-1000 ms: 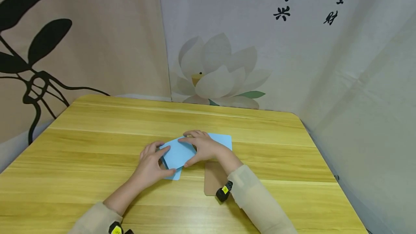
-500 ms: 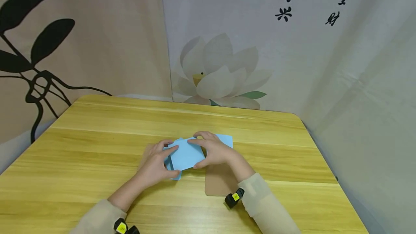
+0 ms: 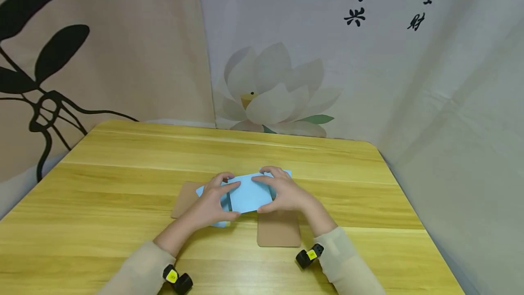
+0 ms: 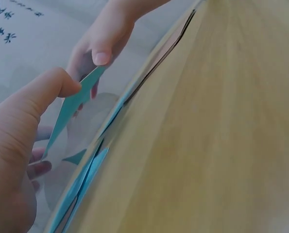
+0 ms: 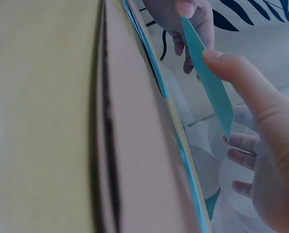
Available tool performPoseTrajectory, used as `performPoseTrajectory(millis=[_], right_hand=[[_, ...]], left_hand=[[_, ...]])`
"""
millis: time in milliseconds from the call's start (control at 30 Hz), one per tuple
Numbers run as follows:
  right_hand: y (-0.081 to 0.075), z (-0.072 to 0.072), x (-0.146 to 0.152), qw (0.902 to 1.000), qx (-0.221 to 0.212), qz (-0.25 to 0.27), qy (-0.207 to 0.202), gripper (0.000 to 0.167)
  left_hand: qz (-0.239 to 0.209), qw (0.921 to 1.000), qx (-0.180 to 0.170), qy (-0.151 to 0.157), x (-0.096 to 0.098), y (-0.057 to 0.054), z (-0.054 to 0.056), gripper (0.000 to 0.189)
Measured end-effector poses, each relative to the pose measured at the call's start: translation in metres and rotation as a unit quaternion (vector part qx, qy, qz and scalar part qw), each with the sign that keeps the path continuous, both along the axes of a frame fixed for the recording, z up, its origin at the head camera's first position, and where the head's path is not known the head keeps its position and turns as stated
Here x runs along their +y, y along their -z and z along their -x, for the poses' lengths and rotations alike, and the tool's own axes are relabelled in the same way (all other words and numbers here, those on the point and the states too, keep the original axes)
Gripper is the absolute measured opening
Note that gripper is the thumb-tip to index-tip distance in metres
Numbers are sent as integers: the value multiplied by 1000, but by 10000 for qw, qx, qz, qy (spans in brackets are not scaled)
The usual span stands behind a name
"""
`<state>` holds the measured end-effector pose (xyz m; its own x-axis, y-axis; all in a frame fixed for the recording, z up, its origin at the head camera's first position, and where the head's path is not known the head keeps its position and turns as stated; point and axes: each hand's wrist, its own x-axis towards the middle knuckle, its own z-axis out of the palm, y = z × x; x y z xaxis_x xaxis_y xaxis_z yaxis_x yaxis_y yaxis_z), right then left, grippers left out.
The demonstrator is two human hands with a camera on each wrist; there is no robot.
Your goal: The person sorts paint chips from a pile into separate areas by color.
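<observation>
Currently, left hand [image 3: 213, 198] and right hand [image 3: 287, 195] pinch opposite ends of light-blue rectangular card [image 3: 249, 194], mid-frame; brown round-cornered card [image 3: 279, 232] lies lower centre.

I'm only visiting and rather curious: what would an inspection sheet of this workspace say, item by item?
Surface: wood-grain table.
Job's things: raised blue card; other blue cards and brown cards lie below, partly hidden.
Clutter: nothing seen.
Grippers: left hand grips the raised blue card's left end, right hand its right end.
Cables: nothing seen.
Surroundings: pale backdrop with printed lotus, dark leaves and black characters.
</observation>
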<state>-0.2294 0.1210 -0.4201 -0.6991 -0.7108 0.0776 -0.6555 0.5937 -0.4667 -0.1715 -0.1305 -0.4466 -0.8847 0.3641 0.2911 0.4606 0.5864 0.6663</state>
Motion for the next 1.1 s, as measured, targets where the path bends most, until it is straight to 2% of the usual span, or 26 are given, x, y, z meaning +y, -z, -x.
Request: performPoseTrajectory(millis=[233,400,933,1100], right_hand=[[4,1,17,9980,-331,486,221,87],[7,4,29,9963,-426,632,392,88],[18,19,52,9910,-739,707,862,89],[24,25,58,9899,-805,693,940,90]], left_hand=[[-34,9994,-97,345,16,-1,14,77],[-44,9983,-231,537,26,-1,25,78],[250,9962,-558,622,50,2,56,78],[488,9952,-606,588,57,4,64,78]])
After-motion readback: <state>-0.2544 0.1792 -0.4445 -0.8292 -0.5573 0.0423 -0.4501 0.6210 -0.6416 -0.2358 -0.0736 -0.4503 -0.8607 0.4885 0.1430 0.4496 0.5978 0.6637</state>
